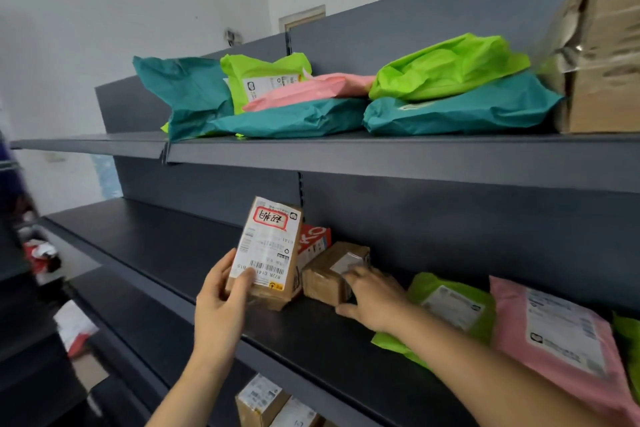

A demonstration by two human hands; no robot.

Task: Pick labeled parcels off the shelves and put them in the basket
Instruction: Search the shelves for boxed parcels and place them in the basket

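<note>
My left hand (221, 302) grips a small brown box with a white shipping label and a red-framed handwritten mark (268, 250), tilted upright above the middle shelf (166, 253). My right hand (372, 302) holds a smaller taped cardboard box (329, 274) that rests on the same shelf, fingers over its labelled side and thumb at its lower front. A red and white carton (313, 243) stands behind the two boxes. No basket is in view.
Green (453, 302) and pink (554, 333) labelled mailer bags lie on the middle shelf to the right. The top shelf (346, 149) carries teal, green and pink bags and a large cardboard box (602, 45). More labelled boxes (263, 399) sit on the lower shelf.
</note>
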